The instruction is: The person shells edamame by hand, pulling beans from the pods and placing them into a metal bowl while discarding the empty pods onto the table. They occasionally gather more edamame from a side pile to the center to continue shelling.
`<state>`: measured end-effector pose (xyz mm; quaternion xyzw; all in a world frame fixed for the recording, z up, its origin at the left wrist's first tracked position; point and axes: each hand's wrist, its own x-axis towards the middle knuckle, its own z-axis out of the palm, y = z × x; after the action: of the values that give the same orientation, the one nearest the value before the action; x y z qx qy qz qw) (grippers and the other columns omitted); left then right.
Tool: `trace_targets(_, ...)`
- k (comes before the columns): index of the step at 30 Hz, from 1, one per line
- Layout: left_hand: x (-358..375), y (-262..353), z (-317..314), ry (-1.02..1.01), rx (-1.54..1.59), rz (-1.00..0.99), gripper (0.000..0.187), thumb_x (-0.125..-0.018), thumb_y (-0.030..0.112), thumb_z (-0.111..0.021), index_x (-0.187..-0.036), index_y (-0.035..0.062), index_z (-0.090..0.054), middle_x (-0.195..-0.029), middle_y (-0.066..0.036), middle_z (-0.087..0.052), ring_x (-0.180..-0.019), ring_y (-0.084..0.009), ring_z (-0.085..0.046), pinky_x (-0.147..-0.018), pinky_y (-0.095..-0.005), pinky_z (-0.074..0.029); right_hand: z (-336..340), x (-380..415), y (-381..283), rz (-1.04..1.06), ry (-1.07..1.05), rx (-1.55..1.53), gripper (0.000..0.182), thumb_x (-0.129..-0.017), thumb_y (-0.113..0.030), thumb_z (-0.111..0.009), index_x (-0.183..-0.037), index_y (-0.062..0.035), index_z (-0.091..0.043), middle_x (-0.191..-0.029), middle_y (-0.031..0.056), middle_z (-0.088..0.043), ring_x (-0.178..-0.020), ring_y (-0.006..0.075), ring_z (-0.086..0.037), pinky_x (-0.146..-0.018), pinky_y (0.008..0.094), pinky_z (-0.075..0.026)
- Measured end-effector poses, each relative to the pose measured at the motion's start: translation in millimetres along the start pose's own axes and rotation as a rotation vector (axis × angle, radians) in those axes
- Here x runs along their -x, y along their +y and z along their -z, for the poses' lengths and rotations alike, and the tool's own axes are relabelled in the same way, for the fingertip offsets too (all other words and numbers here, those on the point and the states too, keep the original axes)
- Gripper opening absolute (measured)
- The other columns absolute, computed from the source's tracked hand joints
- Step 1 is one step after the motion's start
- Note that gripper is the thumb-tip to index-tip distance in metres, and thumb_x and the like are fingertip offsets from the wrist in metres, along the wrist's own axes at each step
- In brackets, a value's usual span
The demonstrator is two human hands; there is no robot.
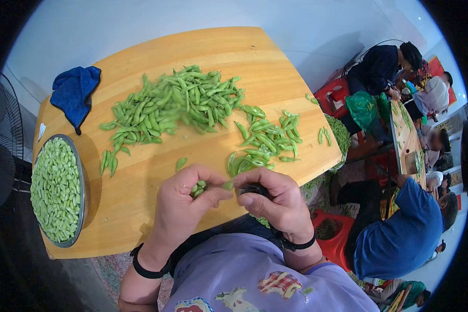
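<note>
Close to the table's front edge, my left hand (188,200) is closed, with several shelled green beans (198,188) tucked in its curled fingers. Its thumb and forefinger reach toward a small green bean pod (228,185) between my two hands. My right hand (275,200) is closed around a dark, shiny object (256,190) whose kind I cannot tell, its fingertips right at the pod. Beyond my hands lies a large heap of whole green pods (179,101). A smaller pile of flatter pods (265,139) is nearer my right hand. One loose pod (181,164) lies by my left hand.
A metal bowl (82,195) full of shelled beans stands at the table's left edge. Behind it lie a blue cloth (75,91) and a black fan (5,135). To the right, a person in blue (400,229) and others sit around another table (408,138), near red stools (333,239).
</note>
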<state>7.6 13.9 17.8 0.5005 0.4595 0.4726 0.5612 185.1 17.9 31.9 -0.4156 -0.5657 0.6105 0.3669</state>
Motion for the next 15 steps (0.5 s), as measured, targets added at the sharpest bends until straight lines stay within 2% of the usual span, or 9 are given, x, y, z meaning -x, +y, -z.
trace_targets(2, 0.7, -1.8, -0.2, 0.033, -0.191, -0.177, 0.012, -0.073, -0.001, -0.066, -0.078, 0.0017, -0.057, -0.070, -0.003, -0.058, -0.060, -0.0080, -0.055, -0.053, -0.0214, -0.043, -0.2, 0.0, 0.4, 0.011, -0.005, 0.017, 0.021, -0.078, -0.004, -0.062, -0.097, 0.0025, -0.056, -0.084, 0.0105, -0.061, -0.076, 0.0145, -0.057, -0.068, 0.0267, -0.045)
trace_targets(3, 0.4, -3.0, -0.3, 0.031, -0.190, -0.177, 0.012, -0.073, -0.001, -0.066, -0.078, 0.0017, -0.057, -0.070, -0.003, -0.058, -0.060, -0.0080, -0.055, -0.053, -0.0214, -0.043, -0.1, -0.1, 0.5, 0.022, -0.011, 0.036, 0.021, -0.078, -0.003, -0.062, -0.097, 0.0026, -0.055, -0.085, 0.0110, -0.061, -0.078, 0.0153, -0.057, -0.069, 0.0271, -0.045)
trace_targets(5, 0.1, -5.4, -0.6, 0.036, -0.354, -0.420, 0.017, -0.067, -0.006, -0.068, -0.078, -0.0002, -0.057, -0.073, -0.006, -0.059, -0.057, -0.0124, -0.056, -0.050, -0.0227, -0.046, -0.4, 0.0, -1.1, 0.018, -0.011, 0.063, 0.020, -0.077, -0.003, -0.062, -0.096, 0.0024, -0.055, -0.085, 0.0112, -0.061, -0.077, 0.0162, -0.058, -0.069, 0.0274, -0.045)
trace_targets(6, 0.0, -5.8, -0.8, 0.034, -0.353, -0.420, 0.017, -0.067, -0.006, -0.068, -0.078, -0.0002, -0.057, -0.073, -0.006, -0.059, -0.057, -0.0124, -0.056, -0.050, -0.0227, -0.046, -0.4, 0.0, -2.0, 0.016, -0.012, 0.092, 0.020, -0.077, -0.003, -0.062, -0.095, 0.0023, -0.055, -0.084, 0.0114, -0.061, -0.077, 0.0171, -0.058, -0.069, 0.0277, -0.046)
trace_targets(8, -0.1, -6.4, -1.3, 0.076, -0.488, -0.537, 0.018, -0.066, 0.000, -0.070, -0.078, 0.0032, -0.057, -0.072, -0.009, -0.059, -0.062, -0.0203, -0.059, -0.053, -0.0282, -0.047, 0.0, -0.4, -2.9, 0.054, -0.012, 0.134, 0.019, -0.077, -0.003, -0.062, -0.093, 0.0020, -0.055, -0.083, 0.0114, -0.061, -0.077, 0.0176, -0.059, -0.068, 0.0278, -0.046)
trace_targets(12, 0.5, -4.4, -1.7, 0.051, -0.511, -0.549, 0.019, -0.065, 0.001, -0.070, -0.078, 0.0038, -0.057, -0.073, -0.010, -0.059, -0.064, -0.0235, -0.060, -0.054, -0.0301, -0.048, 2.0, -1.5, -4.7, 0.160, -0.028, 0.271, 0.016, -0.077, -0.003, -0.062, -0.090, 0.0017, -0.054, -0.080, 0.0102, -0.060, -0.076, 0.0169, -0.059, -0.067, 0.0274, -0.046)
trace_targets(15, 1.7, -8.4, -2.6, 0.032, -0.483, -0.543, 0.018, -0.066, -0.001, -0.069, -0.079, 0.0039, -0.057, -0.072, -0.009, -0.058, -0.062, -0.0214, -0.059, -0.053, -0.0289, -0.047, 2.7, -1.2, -2.4, 0.100, -0.034, 0.201, 0.017, -0.077, -0.002, -0.062, -0.091, 0.0022, -0.053, -0.077, 0.0088, -0.059, -0.073, 0.0146, -0.057, -0.065, 0.0264, -0.045)
